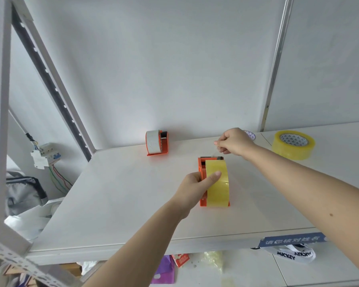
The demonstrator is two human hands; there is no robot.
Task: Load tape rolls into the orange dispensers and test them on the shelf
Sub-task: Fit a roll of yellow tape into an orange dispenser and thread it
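On white shelf (116, 204), left hand (197, 183) grips dispenser (202, 168); right hand (233, 141) pinches tape end; grey wall (153, 69) behind.

A shelf board (116, 204) fills the middle of the frame, backed by a wall. Just right of centre, a dispenser (202, 172) stands on the board with a tape roll (218, 183) seated in it. The left hand (197, 186) reaches in from the bottom edge and grips this dispenser from its left side, thumb lying on the roll. Directly above, the right hand (234, 142) is closed in a pinch just beyond the dispenser's far end. A second loaded dispenser (157, 142) stands further back and to the left, against the wall. A loose roll (292, 144) lies flat at the right of the frame. Another roll (250, 135) sits partly hidden behind the right hand.
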